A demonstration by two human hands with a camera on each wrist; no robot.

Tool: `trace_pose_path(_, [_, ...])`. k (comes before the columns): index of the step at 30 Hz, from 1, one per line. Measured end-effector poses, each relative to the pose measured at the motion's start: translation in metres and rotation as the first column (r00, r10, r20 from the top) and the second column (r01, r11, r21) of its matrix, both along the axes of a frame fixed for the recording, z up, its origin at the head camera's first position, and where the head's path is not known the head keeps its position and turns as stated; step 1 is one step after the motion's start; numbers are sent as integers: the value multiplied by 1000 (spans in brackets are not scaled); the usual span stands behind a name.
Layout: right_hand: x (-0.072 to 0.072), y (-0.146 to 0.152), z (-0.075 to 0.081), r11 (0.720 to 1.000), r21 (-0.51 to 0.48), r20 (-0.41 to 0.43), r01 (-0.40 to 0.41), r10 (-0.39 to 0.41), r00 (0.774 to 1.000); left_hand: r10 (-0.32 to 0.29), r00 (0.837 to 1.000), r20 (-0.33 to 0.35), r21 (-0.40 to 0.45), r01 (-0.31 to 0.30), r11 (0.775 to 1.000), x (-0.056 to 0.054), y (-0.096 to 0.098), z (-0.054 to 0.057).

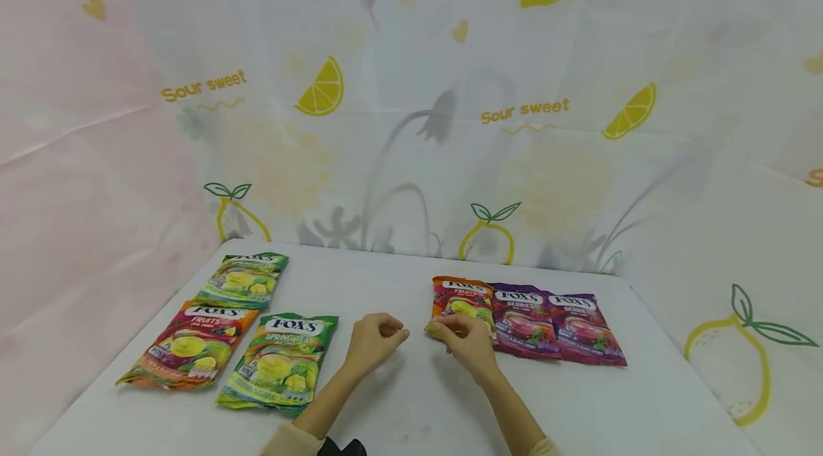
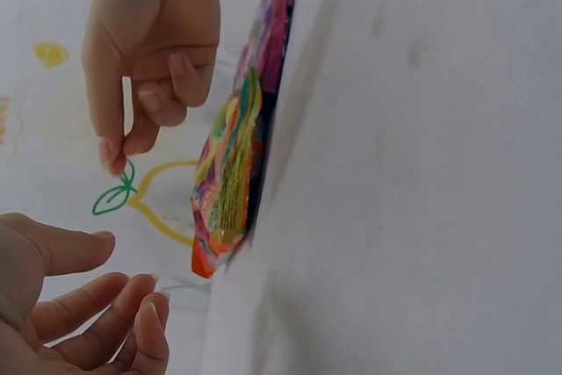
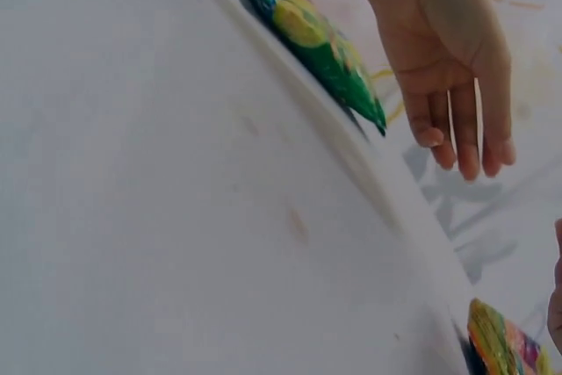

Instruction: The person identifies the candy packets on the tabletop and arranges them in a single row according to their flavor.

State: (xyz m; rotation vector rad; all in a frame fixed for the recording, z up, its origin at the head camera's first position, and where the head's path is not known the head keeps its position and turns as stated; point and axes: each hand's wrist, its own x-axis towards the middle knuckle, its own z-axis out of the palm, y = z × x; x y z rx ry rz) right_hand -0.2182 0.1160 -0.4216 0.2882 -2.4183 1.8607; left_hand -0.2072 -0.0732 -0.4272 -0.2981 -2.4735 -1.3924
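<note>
Orange Fruits bag (image 1: pixel 464 299): lay below the right hand (image 1: pixel 474 349), reaching beyond its fingers, long axis pointing away from the wrist.
Nearer hand: was the right; its fingers were bent, thumb and forefinger tips close together, nothing visible between them.
Left hand (image 1: pixel 373 343): was farther off, fingers loosely curled, holding nothing.
Berries bag (image 1: pixel 524 324): adjoined it, right of those fingers.
Hidden: the Fruits bag's lower part, behind the right hand, which the right wrist view cut to a sliver.
</note>
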Motion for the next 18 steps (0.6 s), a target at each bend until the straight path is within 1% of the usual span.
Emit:
trace_pose_path(3, [7,-14,8,997,-24,0,-68,68,998,21,1000,1,10,-21,1000,9,-10,5])
trace_pose_path(6, [17,-25,22,992,-18,-10,-124,124,992,48,999,1,29,-48,998,17,-20,9])
trace_pose_path(9, [26,-35,37,987,-1,-13,-159,159,987,74,997,4,47,-74,996,24,-30,11])
trace_pose_path(12, [30,-43,41,984,6,-24,-179,179,984,102,995,21,52,-103,993,30,-39,12])
trace_pose_path(18, [32,-59,40,974,-13,-41,-227,226,973,148,984,97,65,-155,986,39,-57,18])
